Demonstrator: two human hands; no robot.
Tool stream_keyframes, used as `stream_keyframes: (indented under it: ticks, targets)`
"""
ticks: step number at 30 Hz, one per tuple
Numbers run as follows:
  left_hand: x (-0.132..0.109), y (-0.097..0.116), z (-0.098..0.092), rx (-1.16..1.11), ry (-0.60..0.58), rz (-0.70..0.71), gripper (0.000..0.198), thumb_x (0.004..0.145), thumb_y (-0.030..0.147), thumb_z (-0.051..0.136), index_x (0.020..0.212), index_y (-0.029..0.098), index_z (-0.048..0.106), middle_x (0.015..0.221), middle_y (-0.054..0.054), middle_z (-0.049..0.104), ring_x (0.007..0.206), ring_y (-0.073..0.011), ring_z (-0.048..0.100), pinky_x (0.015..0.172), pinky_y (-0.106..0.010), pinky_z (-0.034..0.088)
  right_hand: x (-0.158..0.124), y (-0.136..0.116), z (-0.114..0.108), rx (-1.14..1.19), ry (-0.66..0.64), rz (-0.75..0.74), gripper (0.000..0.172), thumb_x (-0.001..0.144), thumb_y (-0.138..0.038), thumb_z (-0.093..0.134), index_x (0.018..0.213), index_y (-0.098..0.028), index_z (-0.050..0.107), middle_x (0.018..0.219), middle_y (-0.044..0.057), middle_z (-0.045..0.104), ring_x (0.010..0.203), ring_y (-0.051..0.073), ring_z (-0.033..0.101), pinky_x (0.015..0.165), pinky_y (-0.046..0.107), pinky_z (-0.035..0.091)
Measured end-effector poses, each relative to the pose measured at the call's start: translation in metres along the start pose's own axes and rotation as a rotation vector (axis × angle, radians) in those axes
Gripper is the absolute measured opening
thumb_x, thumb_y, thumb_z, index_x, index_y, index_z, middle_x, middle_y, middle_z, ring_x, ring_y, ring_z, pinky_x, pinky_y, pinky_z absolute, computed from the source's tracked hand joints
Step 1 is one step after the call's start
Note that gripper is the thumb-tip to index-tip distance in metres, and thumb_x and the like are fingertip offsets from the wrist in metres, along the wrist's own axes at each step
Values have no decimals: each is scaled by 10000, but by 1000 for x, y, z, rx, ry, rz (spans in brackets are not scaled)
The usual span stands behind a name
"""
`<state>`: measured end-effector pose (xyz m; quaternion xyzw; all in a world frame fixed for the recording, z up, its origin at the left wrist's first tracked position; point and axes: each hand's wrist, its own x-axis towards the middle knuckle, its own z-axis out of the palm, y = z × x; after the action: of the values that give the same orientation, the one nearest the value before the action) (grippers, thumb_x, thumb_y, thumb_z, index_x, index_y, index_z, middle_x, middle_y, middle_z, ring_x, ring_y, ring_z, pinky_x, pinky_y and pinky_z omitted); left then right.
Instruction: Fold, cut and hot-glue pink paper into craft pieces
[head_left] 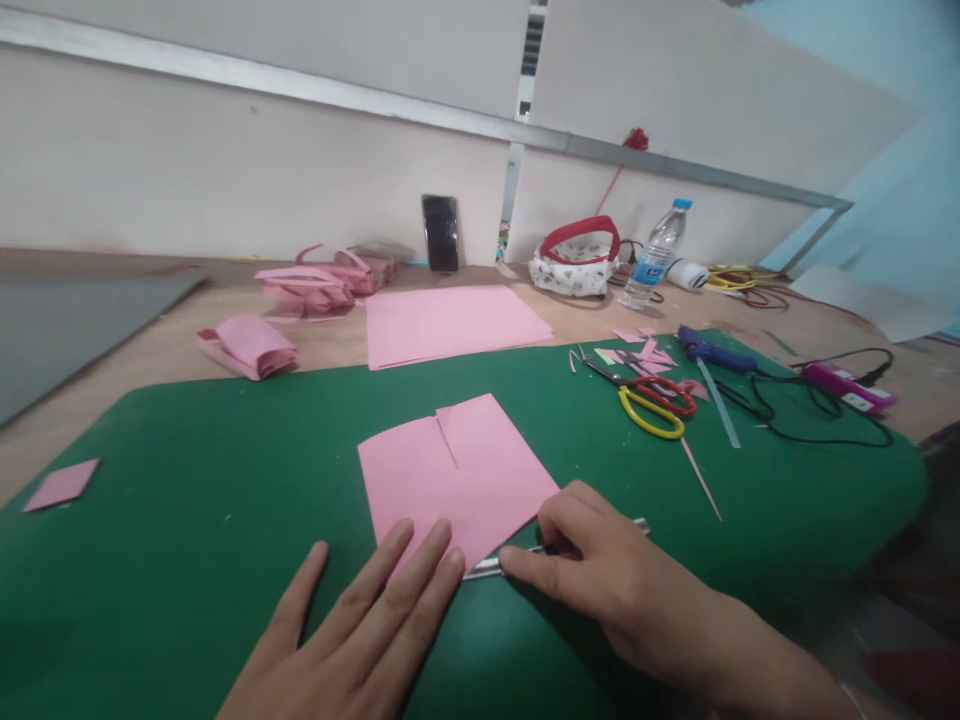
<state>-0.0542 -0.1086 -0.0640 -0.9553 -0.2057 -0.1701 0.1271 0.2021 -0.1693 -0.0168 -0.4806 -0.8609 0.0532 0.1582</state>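
Observation:
A sheet of pink paper [457, 480] with a slit running down from its top edge lies on the green mat [225, 450]. My left hand [367, 620] rests flat with spread fingers, several fingertips pressing on the paper's near edge. Under the paper's near right edge runs a narrow silvery-white strip [484, 569], straight like a ruler; its exact kind is unclear. My right hand [600, 570] grips this strip between thumb and curled fingers, which hide its middle. The far end of the strip shows beyond the knuckles.
Scissors [652, 405], pink scraps [641, 355] and a blue glue gun [716, 352] lie to the right. Behind are more pink sheets [457, 325], folded pink pieces [251, 345], a phone [440, 233], a white pouch [574, 270] and a water bottle [656, 255].

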Motion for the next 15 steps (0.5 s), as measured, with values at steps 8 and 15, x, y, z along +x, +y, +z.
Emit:
stream_keyframes:
  ticks: [8, 15]
  targets:
    - [-17, -12, -7, -9, 42, -132, 485, 882, 517, 430, 1287, 257, 495, 1448, 5, 449, 1268, -162, 478, 1120, -271, 246, -10, 9, 4, 116, -2, 101, 357, 942, -160, 449, 1235, -343, 540, 868, 18, 463, 802, 171, 432, 693, 277, 363]
    - [-23, -14, -4, -12, 0, -150, 390, 869, 489, 483, 1200, 300, 564, 1319, 9, 588, 1167, -206, 570, 1065, -378, 378, -12, 9, 5, 134, -20, 136, 382, 934, -130, 413, 1243, -309, 549, 879, 44, 488, 807, 185, 449, 689, 306, 373]
